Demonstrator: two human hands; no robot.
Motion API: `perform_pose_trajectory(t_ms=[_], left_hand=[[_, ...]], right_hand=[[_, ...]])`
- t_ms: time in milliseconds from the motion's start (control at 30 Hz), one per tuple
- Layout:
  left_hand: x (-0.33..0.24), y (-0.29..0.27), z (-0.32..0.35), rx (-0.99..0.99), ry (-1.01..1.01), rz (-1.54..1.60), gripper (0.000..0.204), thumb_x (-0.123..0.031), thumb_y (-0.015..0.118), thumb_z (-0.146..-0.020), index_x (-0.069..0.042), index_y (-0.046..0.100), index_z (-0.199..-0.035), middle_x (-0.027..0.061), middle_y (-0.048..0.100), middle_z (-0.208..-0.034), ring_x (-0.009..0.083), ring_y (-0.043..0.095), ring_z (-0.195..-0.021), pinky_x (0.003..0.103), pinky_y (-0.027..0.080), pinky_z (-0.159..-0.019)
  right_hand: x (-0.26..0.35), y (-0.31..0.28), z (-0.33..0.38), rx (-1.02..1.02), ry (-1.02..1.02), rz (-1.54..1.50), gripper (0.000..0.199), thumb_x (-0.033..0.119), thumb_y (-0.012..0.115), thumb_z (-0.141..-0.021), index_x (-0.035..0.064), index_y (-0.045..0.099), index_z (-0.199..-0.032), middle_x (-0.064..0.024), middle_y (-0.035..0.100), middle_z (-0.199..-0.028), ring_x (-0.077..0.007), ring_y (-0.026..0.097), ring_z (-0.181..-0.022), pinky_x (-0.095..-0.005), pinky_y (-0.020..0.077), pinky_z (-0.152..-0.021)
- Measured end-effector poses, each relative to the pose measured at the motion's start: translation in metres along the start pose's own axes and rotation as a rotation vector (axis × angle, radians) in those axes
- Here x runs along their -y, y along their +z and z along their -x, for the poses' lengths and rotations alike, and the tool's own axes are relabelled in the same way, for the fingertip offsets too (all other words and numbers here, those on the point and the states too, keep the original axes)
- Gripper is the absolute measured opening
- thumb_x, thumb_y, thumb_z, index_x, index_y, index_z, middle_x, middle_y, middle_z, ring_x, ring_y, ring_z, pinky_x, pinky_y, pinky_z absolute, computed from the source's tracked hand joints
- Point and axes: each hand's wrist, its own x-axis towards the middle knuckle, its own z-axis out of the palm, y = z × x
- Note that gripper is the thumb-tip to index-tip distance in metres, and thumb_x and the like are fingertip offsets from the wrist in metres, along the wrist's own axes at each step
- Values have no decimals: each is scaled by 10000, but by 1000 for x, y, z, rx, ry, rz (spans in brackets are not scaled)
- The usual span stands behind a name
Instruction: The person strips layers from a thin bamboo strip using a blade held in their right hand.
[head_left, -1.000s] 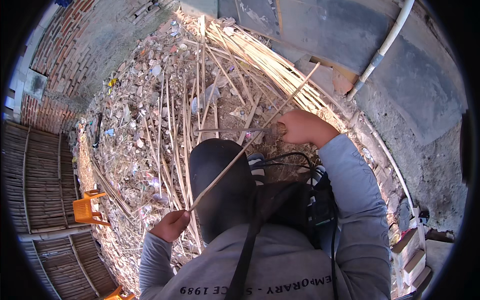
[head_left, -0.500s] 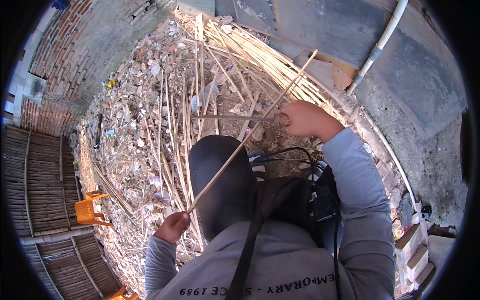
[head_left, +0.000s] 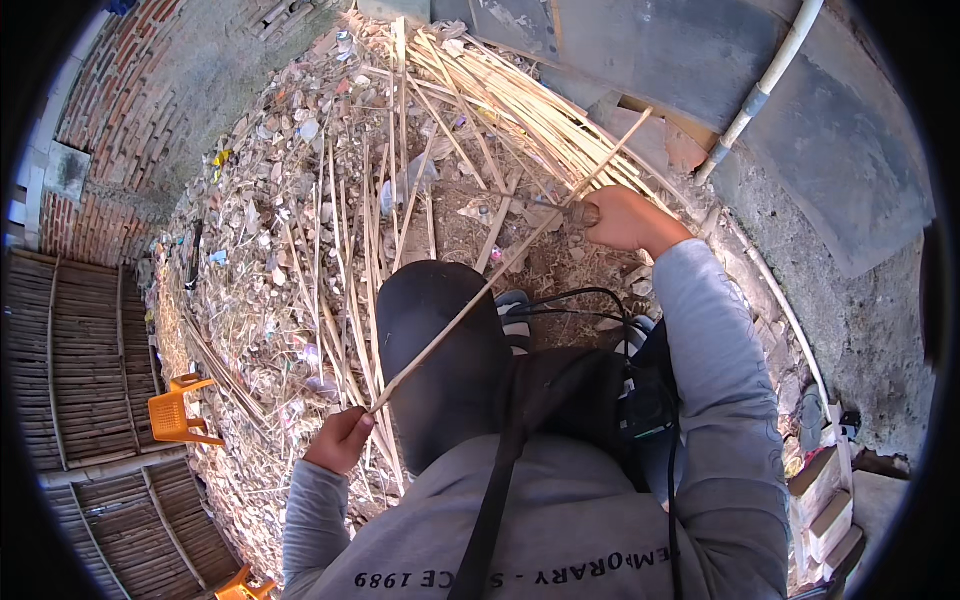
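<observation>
Head view, looking down. The person's left hand (head_left: 340, 440) sits at about 7 o'clock in the picture, its grip closed around the lower end of a long thin bamboo strip (head_left: 500, 275). From that hand the strip runs straight up toward 1 o'clock, crossing over the dark knee (head_left: 440, 350), and its far end pokes out past the right hand (head_left: 625, 220)

The right hand lies at roughly 1 o'clock, fingers wrapped shut on a brownish tool handle (head_left: 583, 213); a dull blade (head_left: 520, 203) points from it toward 9 o'clock and meets the strip just beside the hand. Whether the blade edge sits in the strip or only against it cannot be told. Relative to the right grip, the strip passes just at its 9 o'clock side, touching the tool; relative to the left grip, the strip is held in it

Surroundings: a heap of pale bamboo slats (head_left: 500, 110) fans out at 12 o'clock, with loose slats and shavings spread over the littered ground (head_left: 270, 250) from 9 to 12 o'clock. An orange plastic stool (head_left: 175, 410) stands at 8 o'clock beside a woven bamboo panel (head_left: 90, 370). A white pipe (head_left: 765, 85) runs along the concrete at 2 o'clock. A black cable (head_left: 560, 300) loops over the person's lap, near grey sleeves
</observation>
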Motion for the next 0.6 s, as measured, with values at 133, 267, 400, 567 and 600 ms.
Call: perform_pose_trajectory(t_ms=[133,267,400,567,600], left_hand=[[8,4,0,-13,112,-3,493,-405,507,-1054,9,561,-793,69,448,-573,155,402,-558,377,358,-530],[11,12,1,-47,106,37,466,-383,553,-1037,11,570,-788,69,454,-568,142,402,-553,370,352,-516],[16,19,4,-113,79,33,407,-345,674,-974,15,612,-796,71,512,-548,153,466,-493,353,377,-481],[-1,26,2,-168,8,-229,418,-372,667,-972,28,661,-848,151,643,-627,233,661,-568,370,478,-536],[-8,28,2,-118,-38,-106,422,-383,649,-981,25,676,-877,153,631,-622,239,652,-565,377,479,-540]], right_hand=[[-25,-18,9,-236,101,-136,415,232,734,-748,4,705,-1094,-245,714,-965,-374,686,-906,-424,534,-837],[1,-29,11,-163,22,-103,317,219,729,-736,9,691,-970,-224,700,-889,-383,668,-841,-435,528,-798],[1,-44,16,-163,-30,-17,291,199,723,-718,7,689,-933,-225,686,-856,-401,664,-826,-445,526,-759],[-11,-50,20,-317,13,-129,321,192,719,-724,-2,689,-979,-241,696,-889,-400,678,-847,-445,529,-777],[-11,-52,21,-285,26,-163,334,189,714,-731,-6,687,-1002,-242,700,-901,-397,681,-849,-444,530,-789]])
